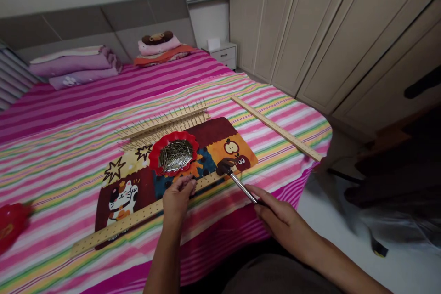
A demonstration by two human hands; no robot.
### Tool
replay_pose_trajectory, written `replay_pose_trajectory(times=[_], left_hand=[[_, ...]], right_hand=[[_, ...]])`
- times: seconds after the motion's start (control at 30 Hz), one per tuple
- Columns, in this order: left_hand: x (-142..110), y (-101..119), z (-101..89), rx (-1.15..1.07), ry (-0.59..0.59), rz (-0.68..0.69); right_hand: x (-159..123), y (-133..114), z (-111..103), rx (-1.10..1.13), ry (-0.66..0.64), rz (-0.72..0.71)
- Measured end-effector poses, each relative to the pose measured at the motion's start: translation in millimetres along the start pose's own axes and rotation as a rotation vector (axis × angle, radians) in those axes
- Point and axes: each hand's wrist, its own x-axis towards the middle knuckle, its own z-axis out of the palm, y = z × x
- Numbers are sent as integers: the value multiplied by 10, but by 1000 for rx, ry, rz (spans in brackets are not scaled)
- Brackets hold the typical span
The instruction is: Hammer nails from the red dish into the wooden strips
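My right hand (280, 216) is wrapped round the dark handle of a hammer (242, 187), its shiny shaft slanting up to a dark head (225, 166) over the right part of a perforated wooden strip (138, 215). At the strip's middle, my left hand (179, 197) has its fingertips pinched together close above the wood; whatever they hold is too small to make out. Just beyond the left hand stands a red scalloped bowl (155, 156) with many nails (175, 155) in it. Beneath the bowl and part of the strip lies a mat with cartoon pictures (220, 131).
Behind the bowl lie wooden strips with rows of nails sticking out (165, 121). Another perforated strip (275, 127) rests at the bed's right side. A red object (12, 225) is at the far left. Folded bedding (77, 66) sits by the headboard; wardrobes (292, 18) stand to the right.
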Motion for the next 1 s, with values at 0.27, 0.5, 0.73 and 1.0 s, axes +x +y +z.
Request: replay_pose_trajectory(times=[0.27, 0.5, 0.73, 1.0], left_hand=[[-31, 12, 103, 223, 46, 80], [-29, -64, 93, 466, 45, 186], [-65, -34, 119, 508, 18, 243], [-76, -40, 125, 519, 35, 292]], right_hand=[[-1, 63, 6, 0, -16, 17], [12, 55, 6, 19, -45, 3], [116, -108, 86, 32, -115, -95], [312, -161, 250, -107, -154, -254]])
